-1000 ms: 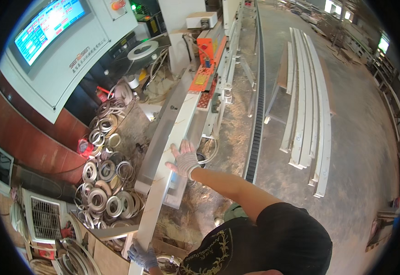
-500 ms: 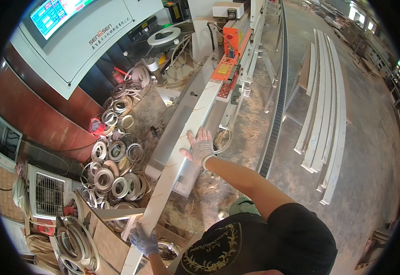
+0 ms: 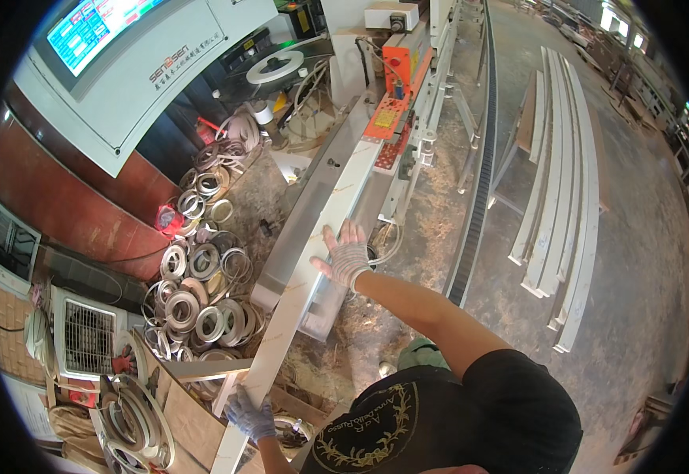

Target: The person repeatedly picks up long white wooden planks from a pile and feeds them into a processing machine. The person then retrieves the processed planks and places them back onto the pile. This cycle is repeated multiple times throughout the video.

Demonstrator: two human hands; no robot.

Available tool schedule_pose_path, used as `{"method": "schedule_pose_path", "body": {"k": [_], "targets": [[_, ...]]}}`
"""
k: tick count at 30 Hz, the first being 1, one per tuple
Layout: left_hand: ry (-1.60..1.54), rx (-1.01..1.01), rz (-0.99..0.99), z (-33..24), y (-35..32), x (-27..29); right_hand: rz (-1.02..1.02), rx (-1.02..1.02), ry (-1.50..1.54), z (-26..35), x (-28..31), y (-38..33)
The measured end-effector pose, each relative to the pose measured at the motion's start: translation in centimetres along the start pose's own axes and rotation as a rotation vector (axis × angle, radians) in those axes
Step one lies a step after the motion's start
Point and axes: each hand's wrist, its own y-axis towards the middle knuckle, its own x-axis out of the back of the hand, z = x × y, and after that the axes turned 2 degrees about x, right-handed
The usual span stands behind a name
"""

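Observation:
A long, narrow white board (image 3: 291, 304) slants from the bottom edge up to the orange guard of a machine (image 3: 385, 118). My right hand (image 3: 344, 254), in a striped glove with bare fingertips, lies on its middle stretch with fingers spread. Lower down, my left hand (image 3: 251, 416), in a grey-blue glove, grips the board by its right edge, its fingers over the top. The underside of that grip is hidden. Under the board by my right hand is a flat metal machine bed (image 3: 325, 312).
Rolls of edge-banding strip (image 3: 194, 304) pile up on the floor at left. A white machine cabinet with a lit screen (image 3: 96, 31) stands above them. On the right, a dark conveyor track (image 3: 475, 205) runs away from me, beyond which several long white boards (image 3: 554, 213) lie on supports.
The whole view has shifted very slightly. Both hands keep their places on the board, and I see no clear movement of it.

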Motion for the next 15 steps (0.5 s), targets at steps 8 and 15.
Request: {"method": "schedule_pose_path", "body": {"k": [8,15], "targets": [[0.030,-0.068,-0.100,0.0,-0.1,-0.8,0.035,0.030,0.013,-0.3,0.4,0.2],[-0.020,-0.079,-0.020,-0.6,1.0,-1.1,0.113,-0.005,0.007,-1.3,1.1,1.5]]}}
